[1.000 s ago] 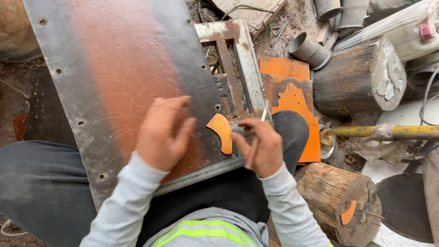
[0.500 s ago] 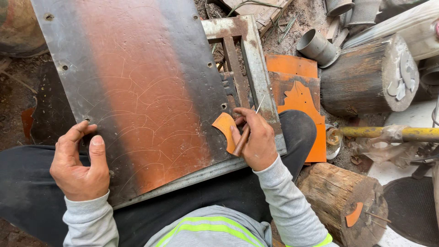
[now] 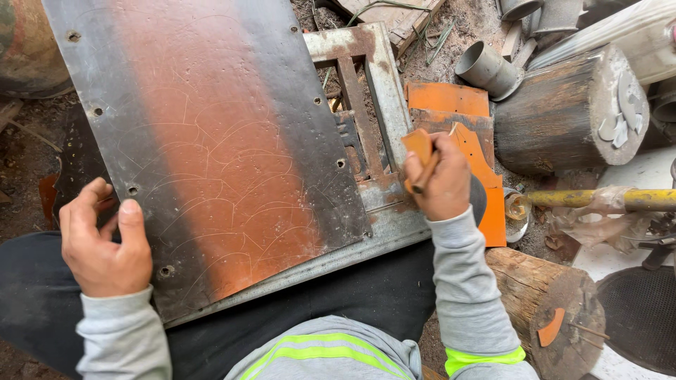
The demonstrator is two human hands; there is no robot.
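A large metal sheet (image 3: 211,141), grey at the edges with a rusty orange band and many scratched curves, rests on my lap. My left hand (image 3: 102,243) grips its lower left edge, thumb on top. My right hand (image 3: 440,179) is off the sheet's right edge, closed on a small curved orange template (image 3: 419,146) and a thin scribing tool (image 3: 424,179). Under the sheet lies a rusty metal frame (image 3: 373,91).
Orange sheet offcuts (image 3: 461,112) lie to the right of the frame. A big wooden log (image 3: 563,112) and grey pipe pieces (image 3: 486,67) stand at the upper right. A second log (image 3: 542,309) sits by my right knee, a yellow-handled bar (image 3: 598,199) beyond it.
My left hand left the sheet's middle and took its lower left edge. My right hand lifted the orange template off the sheet and moved it up and right.
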